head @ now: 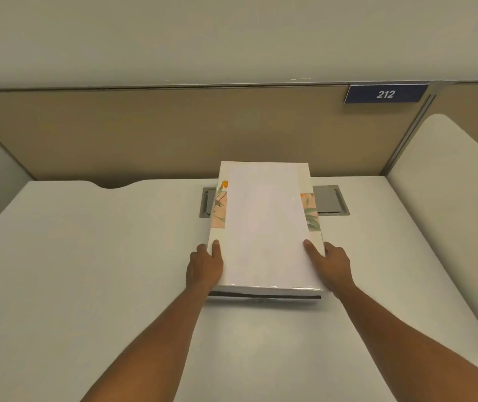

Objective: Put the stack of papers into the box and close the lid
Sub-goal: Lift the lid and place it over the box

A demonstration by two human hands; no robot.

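Holding the white lid (265,224) by its near corners, both grips closed on it over the box.

My left hand (204,266) clasps the lid's near-left corner, thumb on top, fingers down the side; my right hand (330,265) mirrors this at the near-right corner. The lid lies lengthwise away from me, floral-patterned patches on both long edges. At its near end, a dark gap separates it from the box (263,298) rim beneath, so the lid is not fully seated there. The box rests on the white tabletop (87,271), partly covering a grey cable hatch (330,200). The stack of papers is not visible. A "212" sign (386,94) is mounted on the partition (145,132) behind.
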